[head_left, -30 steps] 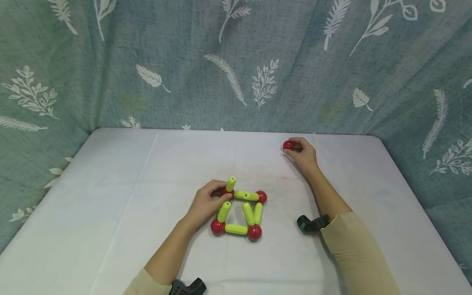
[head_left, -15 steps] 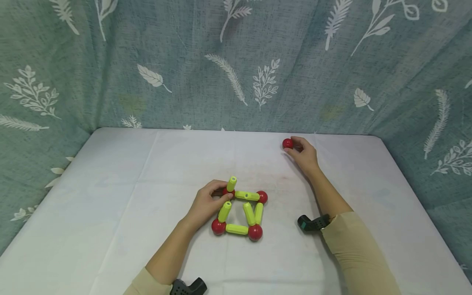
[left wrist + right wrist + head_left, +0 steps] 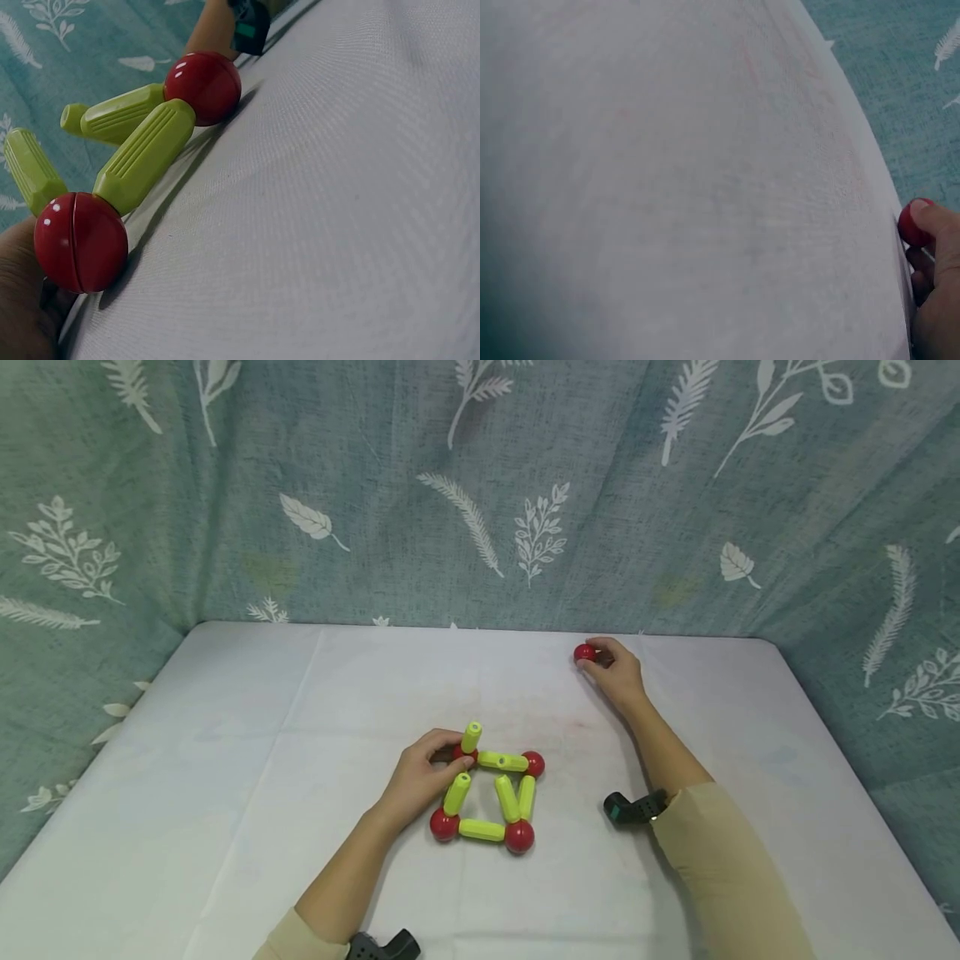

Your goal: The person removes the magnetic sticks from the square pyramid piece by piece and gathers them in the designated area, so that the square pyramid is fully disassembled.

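Between thumb and fingertips of the right hand sits a loose red ball, pinched. Thumb and fingers of the left hand clamp a corner ball of the yellow-green rod frame, which spreads rightward and nearer from those fingertips.

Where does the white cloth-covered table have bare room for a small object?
Bare white cloth lies left of the left forearm and right of the right forearm, up to the side edges. Crowded: around the left hand, gripping a structure of lime-green rods and red balls, and around the right hand, holding another red ball near the far edge.
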{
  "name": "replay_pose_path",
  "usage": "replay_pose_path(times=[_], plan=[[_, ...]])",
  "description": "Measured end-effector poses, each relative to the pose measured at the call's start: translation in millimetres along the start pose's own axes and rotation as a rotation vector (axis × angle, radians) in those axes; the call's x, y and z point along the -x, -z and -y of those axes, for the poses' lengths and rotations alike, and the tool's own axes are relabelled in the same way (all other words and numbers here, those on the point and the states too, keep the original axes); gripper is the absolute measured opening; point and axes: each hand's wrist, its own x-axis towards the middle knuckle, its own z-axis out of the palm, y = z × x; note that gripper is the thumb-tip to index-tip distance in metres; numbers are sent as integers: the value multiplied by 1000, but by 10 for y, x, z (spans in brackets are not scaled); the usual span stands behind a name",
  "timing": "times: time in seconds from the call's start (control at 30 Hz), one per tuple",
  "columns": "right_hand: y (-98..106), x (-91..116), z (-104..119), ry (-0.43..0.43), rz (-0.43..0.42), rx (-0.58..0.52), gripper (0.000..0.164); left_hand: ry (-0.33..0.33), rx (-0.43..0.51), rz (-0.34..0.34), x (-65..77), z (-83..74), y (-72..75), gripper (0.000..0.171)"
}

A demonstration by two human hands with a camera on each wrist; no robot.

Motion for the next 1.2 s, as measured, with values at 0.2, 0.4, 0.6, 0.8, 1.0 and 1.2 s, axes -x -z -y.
replay_pose_path(times=[0.2,0.4,0.6,0.8,1.0,1.2], plan=[[43,26,-28,0,58,2,47,-9,-4,-1,0,26,3,27],[63,49,-42,15,71,11,45,-9,-10,-2,1,28,-2,27],[96,116,-41,-9,33,-72,41,-8,-14,-7,0,6,-3,26],[83,129,-41,8,0,-91,46,-4,-17,-7,-4,-4,-7,26],[73,116,-51,18,-10,-64,50,-3,-19,-7,0,-9,-7,26],[74,122,-46,-20,2,-45,53,2,-22,-8,3,-10,-5,26]])
